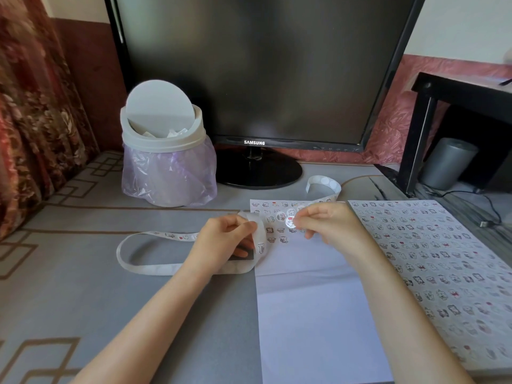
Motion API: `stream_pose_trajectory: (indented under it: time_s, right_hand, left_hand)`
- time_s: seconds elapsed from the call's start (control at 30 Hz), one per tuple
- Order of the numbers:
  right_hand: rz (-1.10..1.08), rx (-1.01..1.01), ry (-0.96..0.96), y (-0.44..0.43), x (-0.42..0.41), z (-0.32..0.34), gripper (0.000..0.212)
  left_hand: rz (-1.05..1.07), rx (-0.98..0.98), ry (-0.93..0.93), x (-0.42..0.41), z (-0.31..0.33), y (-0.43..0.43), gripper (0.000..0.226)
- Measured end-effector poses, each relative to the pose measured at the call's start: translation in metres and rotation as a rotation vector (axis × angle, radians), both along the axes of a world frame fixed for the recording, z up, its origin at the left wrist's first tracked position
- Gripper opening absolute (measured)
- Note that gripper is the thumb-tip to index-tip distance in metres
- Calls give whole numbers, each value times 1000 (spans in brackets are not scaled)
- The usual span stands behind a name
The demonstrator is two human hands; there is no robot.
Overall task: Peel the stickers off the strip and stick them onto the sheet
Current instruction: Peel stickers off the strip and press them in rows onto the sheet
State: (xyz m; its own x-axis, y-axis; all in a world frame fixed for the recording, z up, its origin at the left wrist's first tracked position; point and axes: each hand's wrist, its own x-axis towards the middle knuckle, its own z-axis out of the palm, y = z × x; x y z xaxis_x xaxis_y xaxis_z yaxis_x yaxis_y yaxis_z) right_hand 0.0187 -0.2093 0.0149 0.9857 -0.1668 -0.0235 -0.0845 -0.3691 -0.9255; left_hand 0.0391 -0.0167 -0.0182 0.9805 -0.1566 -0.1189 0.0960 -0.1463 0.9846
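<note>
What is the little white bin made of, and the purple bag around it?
The bin looks like hard white plastic, smooth and matte, with a molded rim. The bag seems thin plastic film: see-through, crinkled, faintly shiny.

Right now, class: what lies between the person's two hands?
Head view: between the left hand and right hand runs the strip, over the stickered top corner of the sheet; the right hand pinches one round sticker there.

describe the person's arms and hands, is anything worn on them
Nothing worn shows. The left forearm and right forearm are bare to the picture's edge, no sleeves in view. The left hand and right hand are bare too: no gloves, rings, watch or bracelet visible.
</note>
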Motion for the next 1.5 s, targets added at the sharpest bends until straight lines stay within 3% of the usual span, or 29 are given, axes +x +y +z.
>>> stream_pose_trajectory:
  time_s: [0.1, 0.4, 1.5]
  right_hand:
    - [-43, -108, 94, -4, 2, -4, 3]
    - [-60, -158, 140, -6, 6, -12, 11]
    - [-51, -231, 118, -3, 9, -20, 13]
  left_hand:
    - [-28, 66, -29, 1, -2, 0, 17]
    - [-57, 113, -63, 1, -3, 0, 20]
    - [-71, 114, -61, 1, -2, 0, 21]
